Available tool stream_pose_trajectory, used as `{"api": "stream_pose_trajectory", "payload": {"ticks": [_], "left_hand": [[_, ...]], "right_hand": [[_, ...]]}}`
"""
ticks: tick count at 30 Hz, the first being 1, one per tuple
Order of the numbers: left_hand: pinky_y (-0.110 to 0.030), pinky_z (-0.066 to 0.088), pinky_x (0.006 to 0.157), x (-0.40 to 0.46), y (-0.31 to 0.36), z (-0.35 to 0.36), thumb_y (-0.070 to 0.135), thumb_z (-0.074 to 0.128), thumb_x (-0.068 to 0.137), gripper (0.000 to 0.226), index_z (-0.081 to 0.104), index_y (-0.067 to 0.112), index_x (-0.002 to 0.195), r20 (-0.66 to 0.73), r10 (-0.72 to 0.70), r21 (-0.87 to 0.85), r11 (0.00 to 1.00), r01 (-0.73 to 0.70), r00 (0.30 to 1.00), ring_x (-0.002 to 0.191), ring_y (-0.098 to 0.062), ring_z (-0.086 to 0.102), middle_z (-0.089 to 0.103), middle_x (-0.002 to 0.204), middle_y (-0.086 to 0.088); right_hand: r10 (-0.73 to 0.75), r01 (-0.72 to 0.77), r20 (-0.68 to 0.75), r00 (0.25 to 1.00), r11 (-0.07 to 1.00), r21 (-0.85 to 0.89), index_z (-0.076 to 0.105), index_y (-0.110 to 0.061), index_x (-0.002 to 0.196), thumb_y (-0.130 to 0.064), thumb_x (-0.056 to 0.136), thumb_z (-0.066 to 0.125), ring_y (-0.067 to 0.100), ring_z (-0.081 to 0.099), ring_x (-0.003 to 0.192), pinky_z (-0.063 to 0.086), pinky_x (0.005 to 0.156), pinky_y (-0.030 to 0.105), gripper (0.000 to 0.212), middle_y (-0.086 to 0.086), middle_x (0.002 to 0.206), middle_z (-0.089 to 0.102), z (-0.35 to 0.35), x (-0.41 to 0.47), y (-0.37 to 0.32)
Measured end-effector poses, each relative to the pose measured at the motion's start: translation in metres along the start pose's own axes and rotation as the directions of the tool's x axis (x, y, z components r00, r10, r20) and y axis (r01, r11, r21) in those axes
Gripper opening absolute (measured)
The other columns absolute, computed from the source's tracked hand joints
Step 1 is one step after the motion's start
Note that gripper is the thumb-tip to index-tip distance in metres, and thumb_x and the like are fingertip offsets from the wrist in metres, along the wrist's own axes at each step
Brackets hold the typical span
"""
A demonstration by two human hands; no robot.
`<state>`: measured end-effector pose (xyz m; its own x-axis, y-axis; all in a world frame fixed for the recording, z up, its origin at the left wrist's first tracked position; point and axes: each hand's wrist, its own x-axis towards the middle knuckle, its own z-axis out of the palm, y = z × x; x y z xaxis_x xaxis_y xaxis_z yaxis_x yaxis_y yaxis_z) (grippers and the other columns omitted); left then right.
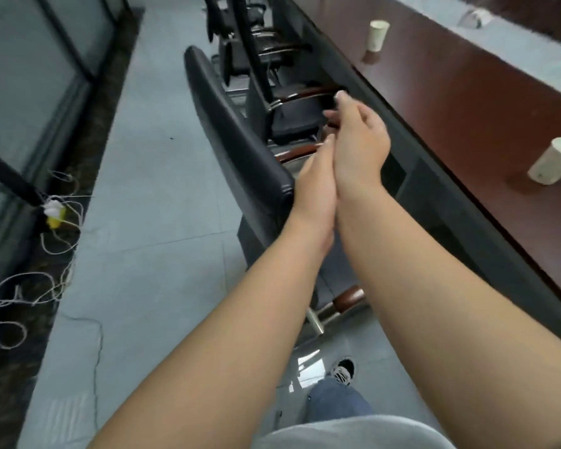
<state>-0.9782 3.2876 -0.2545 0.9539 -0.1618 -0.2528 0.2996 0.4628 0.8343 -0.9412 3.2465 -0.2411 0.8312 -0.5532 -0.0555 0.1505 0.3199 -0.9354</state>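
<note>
I count two hands, two paper cups and a row of at least three black chairs. The nearest chair point(237, 137) is tucked against the table point(450, 102). Its padded black back faces me, and a red-brown armrest point(350, 298) sits on a metal post. My left hand point(316, 179) and right hand point(361, 144) press side by side above its seat, just past the back. The right hand's fingers point(339, 100) are loosely extended and hold nothing. The left's are hidden, so I cannot tell its state. A small mark on the near cup point(552, 165) is too blurred to read. The far cup point(378, 35) stands well beyond it.
</note>
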Motion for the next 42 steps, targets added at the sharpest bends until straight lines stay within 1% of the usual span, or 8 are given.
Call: {"api": "stream_pose_trajectory", "payload": {"ticks": [5, 8, 11, 20, 26, 30, 36, 42], "left_hand": [[-0.041, 0.048, 0.098, -0.058, 0.065, -0.014, 0.025, 0.043, 0.097, 0.027, 0.058, 0.007, 0.111, 0.113, 0.289, 0.040, 0.955, -0.295, 0.950, 0.102, -0.021, 0.061, 0.064, 0.103, -0.009], [-0.034, 0.053, 0.089, -0.082, 0.096, -0.036, 0.025, 0.044, 0.097, 0.023, 0.062, 0.012, 0.099, 0.085, 0.448, 0.124, 0.882, -0.455, 0.890, 0.094, -0.016, 0.064, 0.067, 0.096, -0.005], [-0.028, 0.052, 0.075, -0.103, 0.113, -0.081, 0.024, 0.046, 0.095, 0.020, 0.062, 0.013, 0.089, -0.062, 0.523, 0.110, 0.850, -0.515, 0.850, 0.081, -0.013, 0.064, 0.066, 0.079, 0.000], [-0.024, 0.051, 0.071, -0.145, 0.140, -0.222, 0.026, 0.047, 0.095, 0.018, 0.060, 0.017, 0.087, -0.536, 0.522, 0.080, 0.814, -0.575, 0.664, 0.075, -0.011, 0.062, 0.062, 0.073, 0.002], [-0.024, 0.051, 0.067, -0.144, 0.151, -0.285, 0.024, 0.049, 0.094, 0.015, 0.059, 0.017, 0.084, -0.685, 0.497, 0.117, 0.796, -0.594, 0.532, 0.069, -0.013, 0.059, 0.060, 0.073, 0.000], [-0.022, 0.047, 0.064, -0.114, 0.154, -0.330, 0.023, 0.051, 0.093, 0.013, 0.058, 0.017, 0.085, -0.736, 0.487, 0.218, 0.828, -0.516, 0.471, 0.066, -0.011, 0.056, 0.059, 0.072, 0.001], [-0.017, 0.046, 0.060, -0.022, 0.187, -0.395, 0.026, 0.054, 0.093, 0.014, 0.058, 0.018, 0.082, -0.763, 0.460, 0.276, 0.867, -0.415, 0.454, 0.057, -0.004, 0.053, 0.058, 0.067, 0.004], [-0.017, 0.044, 0.058, 0.086, 0.262, -0.433, 0.028, 0.054, 0.092, 0.015, 0.059, 0.019, 0.082, -0.742, 0.448, 0.310, 0.889, -0.337, 0.499, 0.058, -0.003, 0.055, 0.059, 0.067, 0.005]], "right_hand": [[-0.171, 0.147, 0.103, 0.980, 0.967, 0.206, 0.056, -0.012, 0.081, -0.016, 0.090, 0.059, 0.008, 0.056, 0.058, 0.048, 0.058, 0.020, 0.011, 0.002, 0.072, 0.060, 0.029, -0.065, -0.049], [-0.185, 0.121, 0.211, 0.960, 0.951, 0.285, 0.057, -0.008, 0.086, -0.016, 0.091, 0.059, 0.010, 0.058, 0.059, 0.049, 0.058, 0.023, 0.010, 0.002, 0.069, 0.059, 0.056, -0.100, -0.055], [-0.139, 0.054, 0.327, 0.935, 0.965, 0.256, 0.058, -0.009, 0.084, -0.015, 0.090, 0.060, 0.014, 0.058, 0.066, 0.050, 0.061, 0.024, 0.009, 0.004, 0.073, 0.060, 0.086, -0.136, -0.041], [0.051, -0.068, 0.588, 0.807, 0.998, 0.007, 0.056, -0.014, 0.081, -0.017, 0.090, 0.060, 0.003, 0.057, 0.060, 0.049, 0.061, 0.017, 0.010, -0.002, 0.071, 0.060, 0.160, -0.221, 0.031], [0.164, -0.147, 0.675, 0.719, 0.986, -0.083, 0.055, -0.017, 0.072, -0.017, 0.089, 0.061, 0.007, 0.056, 0.061, 0.047, 0.057, 0.013, 0.018, -0.001, 0.069, 0.059, 0.213, -0.244, 0.083], [0.249, -0.161, 0.705, 0.664, 0.968, -0.191, 0.054, -0.018, 0.071, -0.019, 0.089, 0.062, 0.011, 0.054, 0.067, 0.047, 0.065, 0.022, 0.020, 0.000, 0.071, 0.058, 0.245, -0.244, 0.130], [0.347, -0.207, 0.646, 0.679, 0.936, -0.285, 0.053, -0.018, 0.072, -0.028, 0.087, 0.063, 0.009, 0.053, 0.065, 0.043, 0.058, 0.016, 0.022, -0.002, 0.073, 0.058, 0.330, -0.187, 0.197], [0.361, -0.218, 0.615, 0.701, 0.930, -0.296, 0.051, -0.018, 0.069, -0.030, 0.087, 0.064, 0.015, 0.052, 0.073, 0.042, 0.069, 0.027, 0.025, 0.001, 0.075, 0.056, 0.437, -0.109, 0.219]]}}
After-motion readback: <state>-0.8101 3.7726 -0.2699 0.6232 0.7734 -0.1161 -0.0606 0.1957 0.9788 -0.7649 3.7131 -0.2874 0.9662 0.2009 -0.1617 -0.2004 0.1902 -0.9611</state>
